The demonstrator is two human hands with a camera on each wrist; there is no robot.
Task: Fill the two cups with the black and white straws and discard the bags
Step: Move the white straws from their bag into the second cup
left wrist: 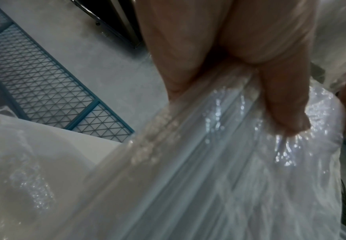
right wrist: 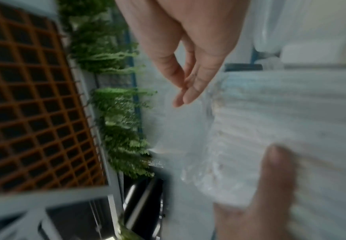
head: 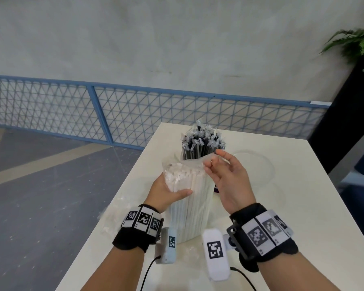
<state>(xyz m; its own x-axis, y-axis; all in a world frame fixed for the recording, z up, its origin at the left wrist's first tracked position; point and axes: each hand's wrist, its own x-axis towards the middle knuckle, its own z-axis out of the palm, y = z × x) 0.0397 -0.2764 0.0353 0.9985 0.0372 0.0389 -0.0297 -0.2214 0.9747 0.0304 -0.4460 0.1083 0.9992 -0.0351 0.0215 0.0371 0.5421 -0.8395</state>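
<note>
A thick bundle of white straws point(head: 193, 206) stands upright on the white table point(head: 282, 217), still inside a clear plastic bag point(head: 187, 162) whose top is loose. My left hand point(head: 177, 192) grips the bundle through the bag near its top, and its fingers point(left wrist: 250, 65) press into the film over the straws point(left wrist: 229, 178). My right hand point(head: 213, 160) is at the bag's top edge with straight fingers point(right wrist: 188, 81) and the thumb held apart. Behind stand wrapped black straws point(head: 202, 143); their cup is hidden. A dark purple object point(head: 216, 189) shows beside the white bundle.
A crumpled clear bag point(head: 111, 217) lies at the table's left edge. A clear round plastic piece point(head: 254, 164) lies on the table to the right. A blue mesh fence point(head: 135, 114) runs beyond the table, with a black pillar point(head: 345, 114) and a fern point(head: 357, 43) at right.
</note>
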